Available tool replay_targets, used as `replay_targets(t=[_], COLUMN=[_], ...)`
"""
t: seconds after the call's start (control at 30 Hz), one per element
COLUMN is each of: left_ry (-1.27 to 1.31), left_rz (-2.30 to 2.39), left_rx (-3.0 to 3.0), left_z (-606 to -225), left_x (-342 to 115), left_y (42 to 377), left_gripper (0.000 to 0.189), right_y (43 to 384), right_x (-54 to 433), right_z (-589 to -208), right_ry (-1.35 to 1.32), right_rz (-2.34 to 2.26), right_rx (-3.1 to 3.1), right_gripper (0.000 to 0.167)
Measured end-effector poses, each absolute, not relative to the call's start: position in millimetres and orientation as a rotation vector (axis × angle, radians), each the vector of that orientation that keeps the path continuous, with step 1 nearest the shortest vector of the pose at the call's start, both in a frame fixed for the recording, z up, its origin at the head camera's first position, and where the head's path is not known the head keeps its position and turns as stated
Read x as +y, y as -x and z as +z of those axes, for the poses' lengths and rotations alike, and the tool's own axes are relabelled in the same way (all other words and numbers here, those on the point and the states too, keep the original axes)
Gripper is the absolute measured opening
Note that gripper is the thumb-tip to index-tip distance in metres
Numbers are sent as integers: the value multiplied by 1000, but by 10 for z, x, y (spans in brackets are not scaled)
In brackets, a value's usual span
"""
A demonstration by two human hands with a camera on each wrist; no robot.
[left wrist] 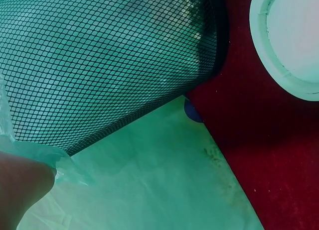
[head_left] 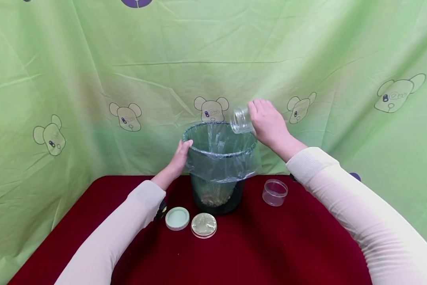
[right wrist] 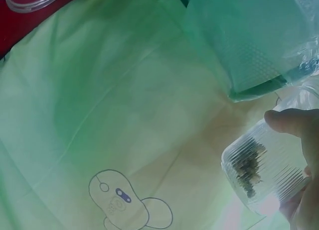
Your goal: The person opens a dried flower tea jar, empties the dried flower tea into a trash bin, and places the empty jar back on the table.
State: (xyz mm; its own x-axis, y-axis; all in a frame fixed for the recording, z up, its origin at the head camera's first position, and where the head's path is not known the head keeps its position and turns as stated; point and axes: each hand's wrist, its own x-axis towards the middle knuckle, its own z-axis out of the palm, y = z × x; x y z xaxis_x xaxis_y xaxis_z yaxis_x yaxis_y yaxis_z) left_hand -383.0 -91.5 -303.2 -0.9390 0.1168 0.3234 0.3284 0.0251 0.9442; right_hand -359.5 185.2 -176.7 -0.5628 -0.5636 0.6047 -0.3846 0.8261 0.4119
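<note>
My right hand [head_left: 268,122] grips a clear ribbed plastic jar [head_left: 240,120], tilted on its side above the far right rim of a black mesh trash bin [head_left: 217,194]. Its mouth points left over the bin. Dark greenish-brown bits [right wrist: 248,171] cling inside the jar in the right wrist view. A thin clear bag [head_left: 220,168] lines the bin and folds down over its rim. With the thumb over the left rim, my left hand [head_left: 179,158] holds the bin; the left wrist view shows only part of that hand. Some brownish matter lies low inside the bin.
Two round lids lie in front of the bin on the red cloth [head_left: 256,253]: a pale green one [head_left: 177,218] and a gold-topped one [head_left: 204,225]. A second clear jar [head_left: 275,193] stands open to the right. A green printed curtain [head_left: 163,79] hangs behind the table.
</note>
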Motion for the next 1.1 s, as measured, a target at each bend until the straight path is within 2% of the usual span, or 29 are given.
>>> replay_targets(t=[0.43,0.67,1.1], left_ry=[484,487,460], left_rz=[-2058,-2081,-2029], left_rx=[-2116,-2122,-2130], left_z=[-2994,-3008,-3023], left_x=[-919,-933,-918], left_y=[3789,3835,3821], left_gripper=[69,68,74], right_y=[3628,3648,3675], right_x=[1889,1898,1903], right_z=[-1772,-1780,-1805], right_ry=[-732,-770,-830], right_rz=[-351,-389,-487], right_rx=[-2147,-2058,-1936], right_gripper=[53,40,41])
